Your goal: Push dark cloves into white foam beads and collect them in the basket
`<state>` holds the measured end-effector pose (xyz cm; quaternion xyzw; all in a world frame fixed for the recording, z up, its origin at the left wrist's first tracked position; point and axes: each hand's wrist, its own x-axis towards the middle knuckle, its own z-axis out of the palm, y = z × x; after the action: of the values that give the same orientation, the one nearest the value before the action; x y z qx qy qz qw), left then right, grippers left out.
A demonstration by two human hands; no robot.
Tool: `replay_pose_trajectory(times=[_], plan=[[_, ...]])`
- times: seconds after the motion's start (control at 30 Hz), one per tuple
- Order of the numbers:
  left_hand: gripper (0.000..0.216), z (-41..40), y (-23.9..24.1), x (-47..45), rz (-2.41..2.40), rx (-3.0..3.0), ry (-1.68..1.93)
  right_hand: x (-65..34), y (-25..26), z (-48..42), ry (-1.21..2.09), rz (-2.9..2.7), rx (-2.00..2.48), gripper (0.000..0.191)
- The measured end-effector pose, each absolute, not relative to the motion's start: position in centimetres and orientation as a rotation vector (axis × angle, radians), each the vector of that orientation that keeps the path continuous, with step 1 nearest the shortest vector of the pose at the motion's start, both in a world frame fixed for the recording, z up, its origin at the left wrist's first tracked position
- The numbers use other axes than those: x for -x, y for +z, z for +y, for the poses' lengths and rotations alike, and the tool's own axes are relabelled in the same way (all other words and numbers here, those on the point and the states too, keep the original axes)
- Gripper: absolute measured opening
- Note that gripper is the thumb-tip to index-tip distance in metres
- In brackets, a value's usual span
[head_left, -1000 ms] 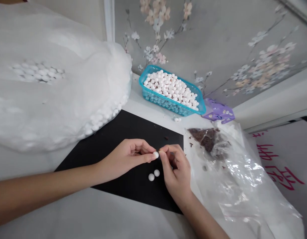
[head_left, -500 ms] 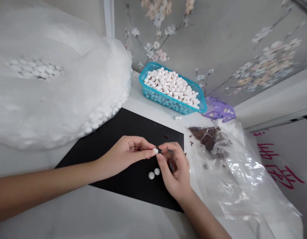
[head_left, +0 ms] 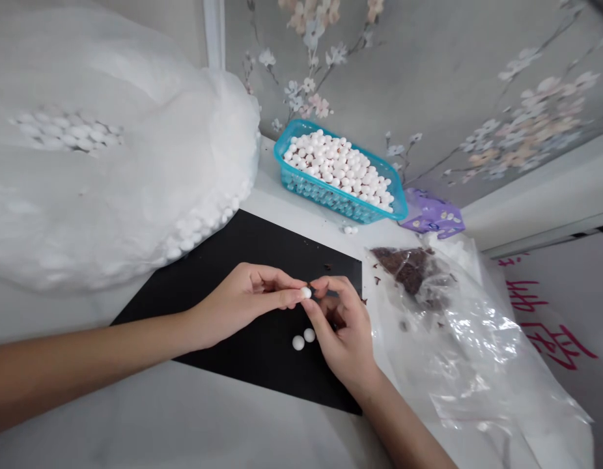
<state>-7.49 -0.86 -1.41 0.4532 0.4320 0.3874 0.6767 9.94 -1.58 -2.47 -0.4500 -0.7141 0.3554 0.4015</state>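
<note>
Head view, ball: one small, round white ball (head_left: pixel 306 293), above the flat black sheet (head_left: pixel 238 251).
Left hand (head_left: pixel 236 303): pinches this ball.
Right hand (head_left: pixel 348 342): fingers narrow, close to the ball; what they hold, I cannot tell.
Left to do: two loose white balls (head_left: pixel 298 342) on the sheet, it seems.
Blue plastic basket (head_left: pixel 400 203): one; its uncountable white balls are perhaps done.
Translucent white bag (head_left: pixel 150 176): one, balls uncountable.

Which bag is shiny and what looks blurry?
In the head view, white glare streaks the clear plastic bag; in the head view, the big white bag looks soft and hazy, while the white ball in the left hand stands out.
</note>
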Motion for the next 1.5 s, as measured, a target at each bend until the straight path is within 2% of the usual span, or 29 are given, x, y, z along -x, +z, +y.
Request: replay_pose_trajectory(times=[0.53, 0.73, 0.9, 0.97, 1.17, 1.33, 1.5], plan=[[0.011, -0.9, -1.5, 7.4, 1.012, -1.013, 0.867, -10.0, -2.7, -1.5, 0.852, -1.891, 1.129, 0.012], [0.020, -0.7, -1.4, 7.4, 1.102, -1.232, 0.921, -11.0, -2.5, -0.3, 0.895, -1.853, 1.174, 0.018], [0.018, -0.1, -1.5, 7.8, 1.364, -1.599, 0.904, -13.6, -2.9, 2.3, 0.396, -2.022, 1.363, 0.023], [0.016, 0.0, -1.6, 8.0, 1.404, -1.675, 0.879, -14.1, -3.1, 2.8, 0.292, -2.122, 1.424, 0.025], [0.011, -0.2, -2.0, 8.1, 1.511, -1.800, 0.809, -13.8, -3.4, 2.6, 0.222, -2.130, 1.490, 0.020], [0.018, -0.6, -1.8, 8.0, 1.579, -1.893, 0.822, -13.8, -3.5, 2.6, 0.222, -2.110, 1.453, 0.017], [0.023, -1.6, -1.6, 7.6, 1.203, -2.415, 0.811, -13.8, -3.5, 2.4, 0.195, -2.137, 1.437, 0.015]])
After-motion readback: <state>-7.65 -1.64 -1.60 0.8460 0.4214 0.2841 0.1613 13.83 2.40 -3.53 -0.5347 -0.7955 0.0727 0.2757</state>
